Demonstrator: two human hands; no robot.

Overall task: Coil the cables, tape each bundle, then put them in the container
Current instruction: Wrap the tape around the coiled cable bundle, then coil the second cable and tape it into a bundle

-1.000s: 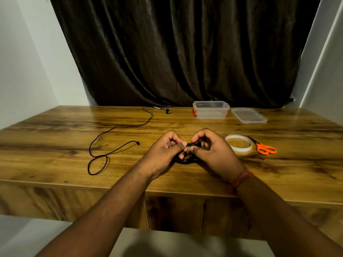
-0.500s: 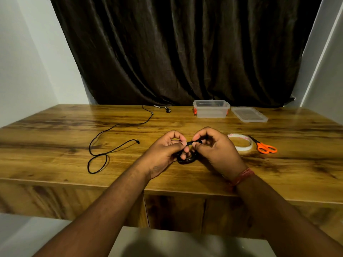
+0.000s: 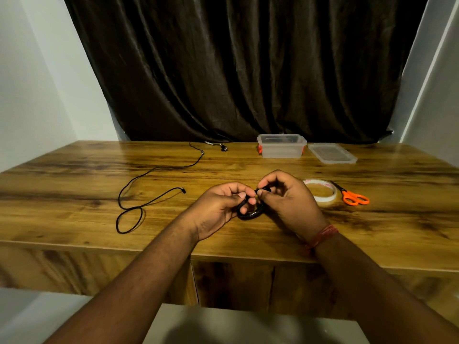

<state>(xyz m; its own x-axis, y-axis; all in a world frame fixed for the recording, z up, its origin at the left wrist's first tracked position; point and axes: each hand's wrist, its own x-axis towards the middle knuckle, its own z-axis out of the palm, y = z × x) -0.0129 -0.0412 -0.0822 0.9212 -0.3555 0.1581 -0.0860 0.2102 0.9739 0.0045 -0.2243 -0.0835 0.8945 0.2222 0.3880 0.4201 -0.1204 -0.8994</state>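
Left hand (image 3: 218,207) and right hand (image 3: 288,199) are meeting mid-table, both curling fingers around a small black coiled cable (image 3: 249,213), right thumb and forefinger pinching its end. Tape roll (image 3: 321,193) is lying just right of the right hand, orange scissors (image 3: 354,196) beside it. Loose black cable (image 3: 149,194) is trailing left across the wooden table (image 3: 74,184). Clear container (image 3: 282,146) and lid (image 3: 331,153) are sitting at the far edge; bare wood is lying between.
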